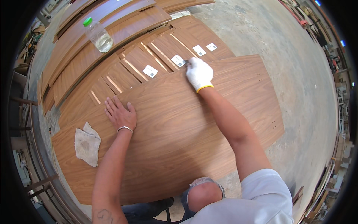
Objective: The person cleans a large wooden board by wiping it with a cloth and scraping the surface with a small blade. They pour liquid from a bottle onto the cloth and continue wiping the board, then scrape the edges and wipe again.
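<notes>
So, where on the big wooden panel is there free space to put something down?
The large panel is bare between the two forearms, and also right of the right arm, up to the small drilled holes near its edge. Left of the left hand lies a rag. The far edge is crowded: the gloved right hand works there beside stacked labelled boards.

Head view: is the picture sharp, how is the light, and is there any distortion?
In the head view the light is bright and even; soft shadows lie under the forearms on the large wood-grain panel. Both the bare left hand and the white-gloved right hand look sharp. The fisheye lens bends the panel's straight edges, and the picture's rim is black.
</notes>
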`<state>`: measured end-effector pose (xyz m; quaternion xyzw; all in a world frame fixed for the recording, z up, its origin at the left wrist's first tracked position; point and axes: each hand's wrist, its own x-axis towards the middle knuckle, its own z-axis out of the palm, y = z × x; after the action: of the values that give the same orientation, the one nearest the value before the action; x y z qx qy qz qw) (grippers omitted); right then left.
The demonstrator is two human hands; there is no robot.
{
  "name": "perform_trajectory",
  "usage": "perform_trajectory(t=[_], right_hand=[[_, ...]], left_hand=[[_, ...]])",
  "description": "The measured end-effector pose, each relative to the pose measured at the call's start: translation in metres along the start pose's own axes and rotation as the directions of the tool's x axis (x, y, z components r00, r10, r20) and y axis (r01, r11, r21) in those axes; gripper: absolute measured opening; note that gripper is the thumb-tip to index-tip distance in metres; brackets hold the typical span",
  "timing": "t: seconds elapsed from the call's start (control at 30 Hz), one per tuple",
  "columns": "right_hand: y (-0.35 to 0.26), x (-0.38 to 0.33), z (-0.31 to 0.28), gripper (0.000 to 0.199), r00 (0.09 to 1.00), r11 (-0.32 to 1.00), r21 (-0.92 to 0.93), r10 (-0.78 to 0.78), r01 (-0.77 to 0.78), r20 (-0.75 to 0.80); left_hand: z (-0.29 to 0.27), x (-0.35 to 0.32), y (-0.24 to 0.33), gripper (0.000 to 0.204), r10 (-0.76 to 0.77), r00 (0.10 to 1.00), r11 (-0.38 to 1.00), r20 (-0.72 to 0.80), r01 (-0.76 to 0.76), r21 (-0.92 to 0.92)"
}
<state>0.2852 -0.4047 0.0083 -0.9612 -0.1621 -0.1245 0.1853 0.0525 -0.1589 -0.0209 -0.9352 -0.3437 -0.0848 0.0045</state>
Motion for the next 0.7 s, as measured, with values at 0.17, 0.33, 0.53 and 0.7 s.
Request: perform_trajectory(t=[0.17,0.33,0.53,0.7], right_hand=[[-0.013,0.000,0.003,0.017,0.998,0.999,-0.002,-0.033,0.033,0.056],[0.028,-0.005,-0.010,0.016,0.998,0.998,-0.061,0.021,-0.024,-0.055],[0.034,-0.007,-0.004,0.017,0.991,0.992,-0.105,0.061,-0.073,-0.116],[0.003,-0.021,0.005,0.014,0.990,0.998,-0.037,-0.054,0.049,-0.133]], left_hand=[[0.000,0.001,-0.001,0.074,-0.012,1.000,1.000,0.012,0.012,-0.005],[-0.005,0.000,0.001,0.074,-0.011,1.000,0.999,0.015,0.012,-0.037],[-0.002,0.000,0.000,0.075,-0.005,1.000,0.999,-0.008,0.004,-0.038],[-0.003,0.001,0.000,0.075,-0.010,1.000,0.999,-0.001,0.010,-0.038]])
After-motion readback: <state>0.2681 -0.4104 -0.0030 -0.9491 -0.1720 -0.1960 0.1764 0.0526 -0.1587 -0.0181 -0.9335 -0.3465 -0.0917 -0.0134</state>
